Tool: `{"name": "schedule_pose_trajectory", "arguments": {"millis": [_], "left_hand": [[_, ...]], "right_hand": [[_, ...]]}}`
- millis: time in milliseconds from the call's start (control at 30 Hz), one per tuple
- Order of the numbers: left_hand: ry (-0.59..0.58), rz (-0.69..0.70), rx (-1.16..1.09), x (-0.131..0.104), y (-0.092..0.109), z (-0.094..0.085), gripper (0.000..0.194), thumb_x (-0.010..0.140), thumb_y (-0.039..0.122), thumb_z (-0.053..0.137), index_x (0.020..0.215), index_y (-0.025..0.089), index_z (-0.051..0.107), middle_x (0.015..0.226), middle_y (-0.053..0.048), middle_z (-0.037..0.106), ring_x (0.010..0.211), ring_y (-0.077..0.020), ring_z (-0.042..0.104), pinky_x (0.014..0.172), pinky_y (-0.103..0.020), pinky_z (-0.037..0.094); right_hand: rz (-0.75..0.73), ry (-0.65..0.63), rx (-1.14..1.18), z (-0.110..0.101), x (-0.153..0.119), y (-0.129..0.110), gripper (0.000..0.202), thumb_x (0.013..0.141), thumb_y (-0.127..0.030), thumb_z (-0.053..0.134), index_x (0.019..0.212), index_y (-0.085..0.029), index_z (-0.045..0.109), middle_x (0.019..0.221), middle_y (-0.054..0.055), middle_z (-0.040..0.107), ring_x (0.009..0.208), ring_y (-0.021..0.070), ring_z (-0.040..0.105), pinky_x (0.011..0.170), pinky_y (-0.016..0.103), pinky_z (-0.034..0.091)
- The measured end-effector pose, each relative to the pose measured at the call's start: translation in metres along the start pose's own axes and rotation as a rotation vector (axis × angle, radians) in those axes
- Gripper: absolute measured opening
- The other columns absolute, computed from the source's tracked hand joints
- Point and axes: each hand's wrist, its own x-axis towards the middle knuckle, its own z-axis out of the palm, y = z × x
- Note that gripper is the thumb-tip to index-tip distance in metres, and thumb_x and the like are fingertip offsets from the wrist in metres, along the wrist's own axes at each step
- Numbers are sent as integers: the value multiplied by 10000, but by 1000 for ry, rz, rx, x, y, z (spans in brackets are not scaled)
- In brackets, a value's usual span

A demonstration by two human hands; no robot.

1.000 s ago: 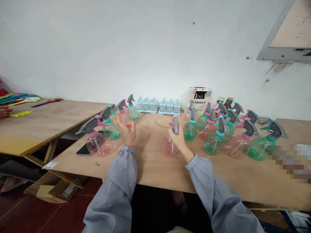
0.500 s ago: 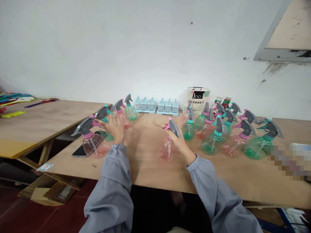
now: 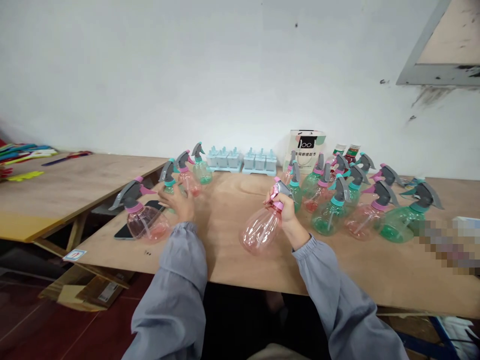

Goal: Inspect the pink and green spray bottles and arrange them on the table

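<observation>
My right hand [image 3: 285, 204] is closed round the neck and grey-and-pink spray head of a pink see-through spray bottle [image 3: 260, 231]. The bottle tilts, its rounded base toward the lower left. On the left, my left hand [image 3: 180, 201] curls its fingers round a green spray bottle [image 3: 168, 172]; most of that bottle's body is hidden behind the hand. Just behind it stand a pink spray bottle [image 3: 190, 181] and another green spray bottle [image 3: 203, 171]. Nearer me, left of my hand, is a larger-looking pink spray bottle [image 3: 144, 222] beside a dark phone [image 3: 123, 232].
Several pink and green spray bottles [image 3: 326, 217] crowd the right of the wooden table [image 3: 225, 260]. Pale blue ice-pop moulds [image 3: 224, 161] and a printed paper bag [image 3: 305, 150] line the wall. A second table [image 3: 75, 185] on the left bears colourful strips.
The pink bottle in my right hand has gone from upright to tilted, base toward the lower left. The green bottle at my left hand has shifted slightly right and stands more upright.
</observation>
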Motion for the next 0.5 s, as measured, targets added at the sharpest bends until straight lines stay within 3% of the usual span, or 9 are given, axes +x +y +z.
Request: {"name": "schedule_pose_trajectory", "arguments": {"millis": [167, 400, 500], "left_hand": [[-87, 82, -51, -10, 7, -5, 322, 851, 254, 618, 1162, 184, 664, 1408, -195, 415, 1375, -391, 371, 1121, -635, 339], [-220, 296, -153, -37, 12, -3, 331, 897, 309, 586, 1192, 199, 686, 1331, -145, 461, 1375, -342, 407, 1189, -541, 287], [-277, 353, -207, -49, 16, -2, 346, 884, 299, 588, 1214, 229, 669, 1393, -135, 436, 1418, -330, 384, 1213, -507, 283]], "right_hand": [[73, -43, -11, -6, 3, 0, 229, 529, -328, 568, 739, -238, 544, 667, 16, 695, 624, 200, 666, 467, 268, 496], [79, 133, 15, -9, 2, 10, 185, 555, -317, 617, 711, -230, 570, 597, -27, 651, 527, 148, 632, 461, 239, 491], [76, 124, 35, -10, 0, 10, 159, 532, -296, 599, 665, -229, 543, 565, -38, 618, 523, 148, 629, 453, 233, 476]]}}
